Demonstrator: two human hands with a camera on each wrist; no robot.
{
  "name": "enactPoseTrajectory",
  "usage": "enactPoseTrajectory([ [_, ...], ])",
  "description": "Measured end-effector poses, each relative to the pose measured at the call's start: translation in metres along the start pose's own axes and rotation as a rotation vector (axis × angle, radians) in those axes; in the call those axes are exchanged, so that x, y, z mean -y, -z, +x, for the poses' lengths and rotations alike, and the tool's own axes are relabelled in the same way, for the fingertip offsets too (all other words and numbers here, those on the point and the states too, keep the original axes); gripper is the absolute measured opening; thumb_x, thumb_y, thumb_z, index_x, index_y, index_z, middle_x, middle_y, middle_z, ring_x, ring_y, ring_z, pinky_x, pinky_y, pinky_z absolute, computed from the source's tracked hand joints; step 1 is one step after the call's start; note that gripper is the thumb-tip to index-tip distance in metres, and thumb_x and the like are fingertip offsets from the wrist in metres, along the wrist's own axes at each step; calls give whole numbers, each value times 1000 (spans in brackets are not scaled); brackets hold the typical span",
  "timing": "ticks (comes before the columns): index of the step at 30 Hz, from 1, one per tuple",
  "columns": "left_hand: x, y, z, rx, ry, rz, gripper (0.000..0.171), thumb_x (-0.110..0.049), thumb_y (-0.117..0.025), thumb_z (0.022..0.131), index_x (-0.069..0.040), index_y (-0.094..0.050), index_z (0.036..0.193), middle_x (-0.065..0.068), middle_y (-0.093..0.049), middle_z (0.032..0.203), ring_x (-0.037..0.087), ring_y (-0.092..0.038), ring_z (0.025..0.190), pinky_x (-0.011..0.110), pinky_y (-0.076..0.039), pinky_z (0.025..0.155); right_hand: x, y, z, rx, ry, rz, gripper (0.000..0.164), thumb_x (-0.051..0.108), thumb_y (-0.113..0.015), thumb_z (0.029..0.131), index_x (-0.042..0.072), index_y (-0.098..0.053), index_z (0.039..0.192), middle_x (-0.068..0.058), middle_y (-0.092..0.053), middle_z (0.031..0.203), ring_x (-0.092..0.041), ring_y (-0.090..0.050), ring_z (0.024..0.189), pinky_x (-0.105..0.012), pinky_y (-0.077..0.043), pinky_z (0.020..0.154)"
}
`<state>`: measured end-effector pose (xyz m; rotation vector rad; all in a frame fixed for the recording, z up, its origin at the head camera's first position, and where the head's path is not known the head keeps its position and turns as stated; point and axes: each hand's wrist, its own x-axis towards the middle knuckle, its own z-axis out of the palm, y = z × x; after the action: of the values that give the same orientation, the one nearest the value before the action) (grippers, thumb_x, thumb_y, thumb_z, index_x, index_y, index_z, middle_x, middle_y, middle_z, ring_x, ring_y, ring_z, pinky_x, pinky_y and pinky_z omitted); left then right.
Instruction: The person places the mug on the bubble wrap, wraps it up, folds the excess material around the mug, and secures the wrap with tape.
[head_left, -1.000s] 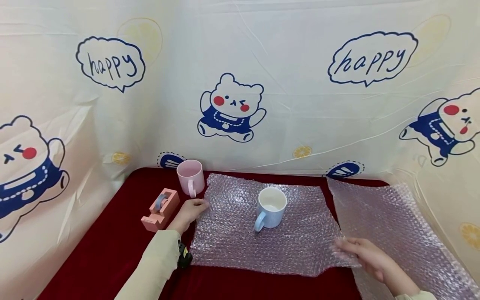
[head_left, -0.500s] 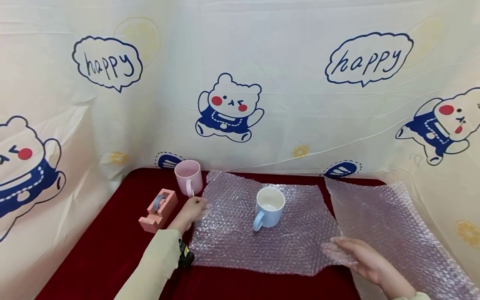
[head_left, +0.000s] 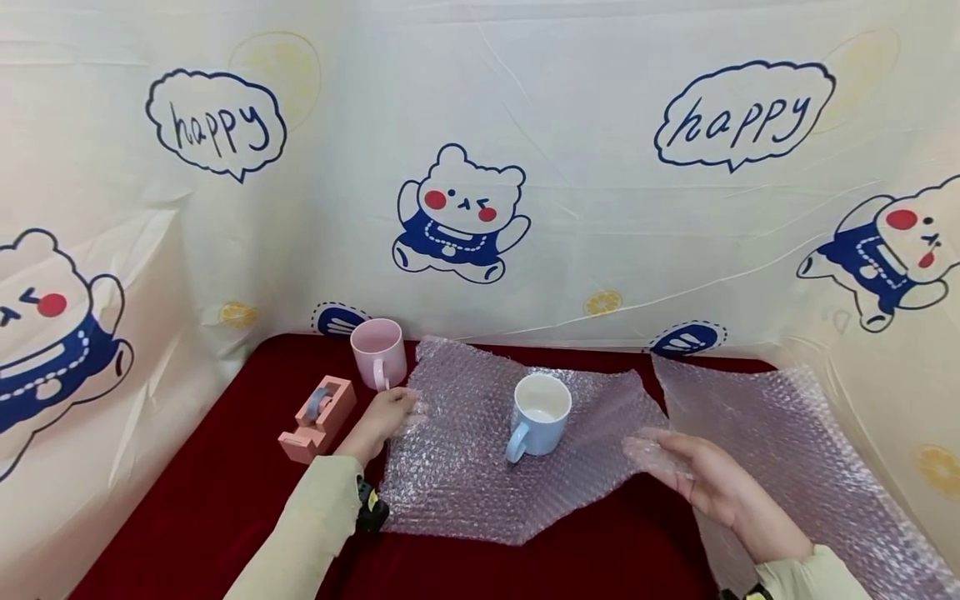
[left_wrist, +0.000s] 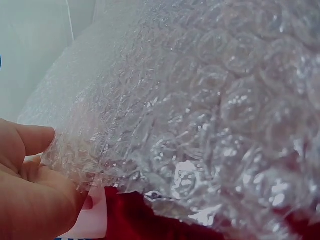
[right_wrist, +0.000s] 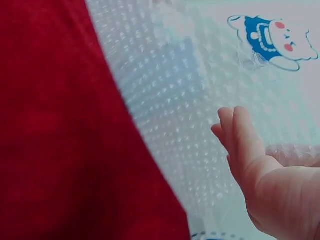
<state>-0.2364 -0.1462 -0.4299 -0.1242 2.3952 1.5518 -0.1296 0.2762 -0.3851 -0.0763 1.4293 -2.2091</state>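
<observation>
The hands are apart: the left hand pinches the left edge of the bubble-wrap sheet, and the right hand, fingers straight, supports the raised right front corner. The right fingertips are blurred behind the film. The sheet lies on the counter; the blue mug stands upright on it, its base partly obscured by its handle. In the right wrist view, a pale blue shape shows indistinctly through the film. The second bubble-wrap sheet, at right, is cut off. The pink mug and tape dispenser stand at left. On the backdrop, two speech bubbles read "happy"; the outer bears are cropped
</observation>
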Motion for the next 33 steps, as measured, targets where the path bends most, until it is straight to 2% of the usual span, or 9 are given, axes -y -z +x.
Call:
enactPoseTrajectory([
  [5,-2,2,0,3,3,12,42,-18,-35,104,6,-42,138,27,-51,133,32,-59,109,35,-52,84,10,-20,17,-139,-5,-63,21,14,-39,103,14,-59,108,5,-68,104,-5,-66,99,-19,-53,88],
  [8,-3,4,0,0,3,19,42,-18,-35,104,6,-43,137,27,-51,131,28,-60,104,33,-52,80,15,-33,30,-182,14,-51,19,11,-41,102,14,-60,104,5,-67,100,-4,-65,95,-19,-54,86],
  [11,-5,4,0,-1,0,25,41,-18,-36,104,6,-43,137,27,-50,131,27,-60,102,31,-51,77,19,-45,41,-192,33,-15,18,9,-39,101,5,-51,115,4,-67,97,-4,-65,92,-20,-54,85],
  [17,-6,3,2,3,4,19,42,-19,-36,104,5,-42,138,26,-50,132,30,-58,107,30,-51,79,22,-63,60,-198,45,-64,49,8,-34,102,-9,-15,145,5,-64,100,-2,-65,93,-17,-53,84],
  [23,-5,4,3,1,8,19,42,-19,-36,104,5,-41,139,26,-49,132,30,-57,109,33,-51,82,24,-76,71,-214,51,-84,49,12,-33,104,-12,-17,143,1,-64,101,-4,-66,92,-16,-53,84],
  [26,-4,4,3,-3,-1,19,42,-18,-36,104,6,-42,138,26,-49,132,28,-57,106,31,-50,79,22,-81,74,-238,52,-182,53,23,-31,105,-11,-17,144,-21,-62,120,-10,-66,99,-18,-53,87],
  [28,-4,4,3,-5,-2,16,41,-18,-36,104,6,-43,137,26,-50,131,26,-57,104,30,-49,78,20,-82,74,-241,55,-293,61,34,-28,105,-10,-17,146,-31,-50,134,-21,-63,113,-20,-51,93],
  [30,-4,4,3,-2,-2,15,42,-18,-36,104,6,-42,137,26,-49,132,27,-56,106,30,-49,79,19,-83,74,-233,65,-412,66,41,-23,105,-10,-16,147,-35,-35,145,-32,-53,127,-26,-47,101],
  [33,-5,3,3,7,5,8,42,-19,-35,104,6,-41,138,26,-48,133,30,-55,110,33,-50,83,16,-82,74,-202,94,-597,61,36,-23,106,-9,-22,147,-34,-36,145,-41,-39,135,-39,-38,110],
])
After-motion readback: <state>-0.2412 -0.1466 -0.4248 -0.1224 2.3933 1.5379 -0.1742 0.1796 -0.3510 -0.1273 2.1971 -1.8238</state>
